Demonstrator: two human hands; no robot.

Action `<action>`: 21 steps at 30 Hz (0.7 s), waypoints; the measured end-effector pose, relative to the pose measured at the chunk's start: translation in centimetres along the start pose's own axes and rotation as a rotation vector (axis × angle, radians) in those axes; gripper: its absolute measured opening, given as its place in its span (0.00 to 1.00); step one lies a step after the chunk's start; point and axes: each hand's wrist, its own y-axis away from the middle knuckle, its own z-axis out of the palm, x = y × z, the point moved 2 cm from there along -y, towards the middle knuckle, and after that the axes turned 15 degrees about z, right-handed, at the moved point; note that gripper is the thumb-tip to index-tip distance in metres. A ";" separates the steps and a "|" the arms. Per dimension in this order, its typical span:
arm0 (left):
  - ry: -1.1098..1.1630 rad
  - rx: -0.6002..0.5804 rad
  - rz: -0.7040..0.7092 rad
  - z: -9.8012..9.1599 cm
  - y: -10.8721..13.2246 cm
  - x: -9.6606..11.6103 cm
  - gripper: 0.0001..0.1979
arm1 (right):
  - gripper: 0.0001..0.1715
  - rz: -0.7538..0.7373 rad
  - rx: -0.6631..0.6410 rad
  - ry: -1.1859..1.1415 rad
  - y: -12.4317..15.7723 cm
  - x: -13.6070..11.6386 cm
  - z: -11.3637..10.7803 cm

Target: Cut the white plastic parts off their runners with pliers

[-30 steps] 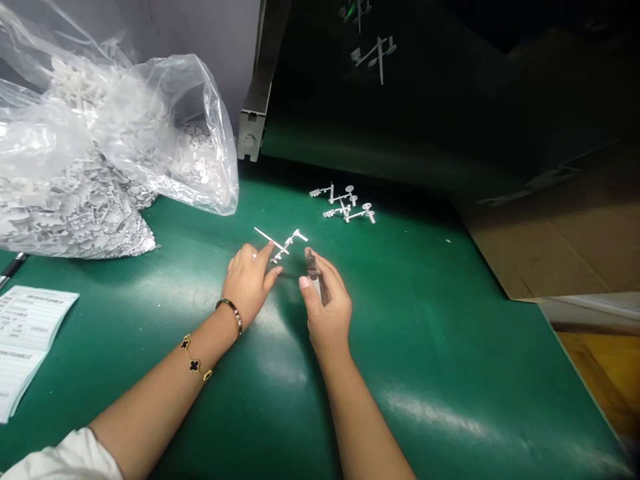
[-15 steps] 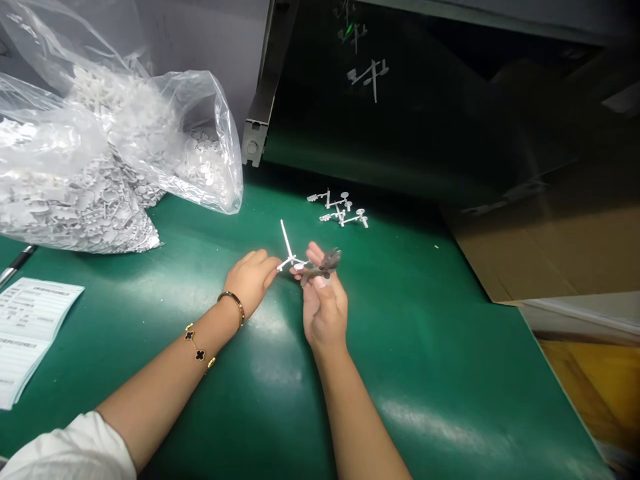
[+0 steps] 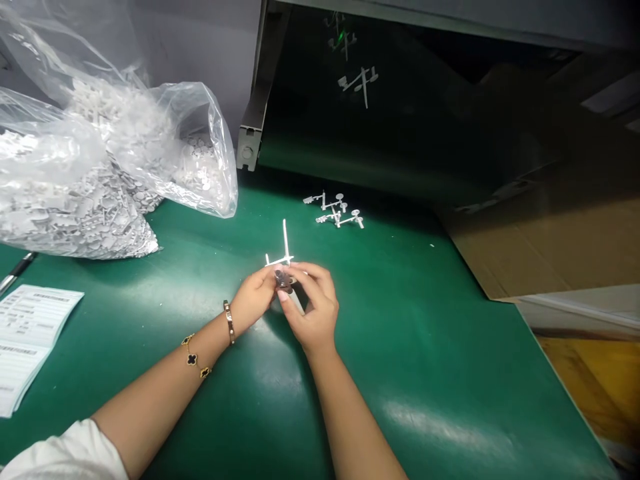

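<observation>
On my feed, the green-topped desk (image 3: 400, 373) carries a clear plastic bag (image 3: 200, 160) of white moulded parts, with loose white sprues (image 3: 335, 210) beyond. A white plastic sprue (image 3: 285, 247) stands upright above a small dark piece (image 3: 283, 280), both just over the desk, the fingers (image 3: 310, 277) of the left hand (image 3: 255, 297) and right hand (image 3: 313, 313) closed together on them.
</observation>
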 end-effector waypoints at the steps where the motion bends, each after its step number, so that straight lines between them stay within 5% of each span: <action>1: 0.019 -0.002 -0.034 0.1 0.0 0.1 0.18 | 0.13 -0.008 -0.003 0.005 0.0 -0.2 0.0; 11: 0.059 0.021 -0.049 0.3 0.2 1.3 0.20 | 0.17 -0.184 -0.066 0.023 0.3 -0.6 0.5; 17: -0.225 0.084 0.246 -0.8 -0.3 1.3 0.20 | 0.14 -0.145 0.030 -0.039 0.5 -0.6 0.3; 21: -0.216 0.185 0.292 -1.4 -0.4 1.1 0.18 | 0.14 -0.059 0.124 0.053 0.4 -0.3 0.3</action>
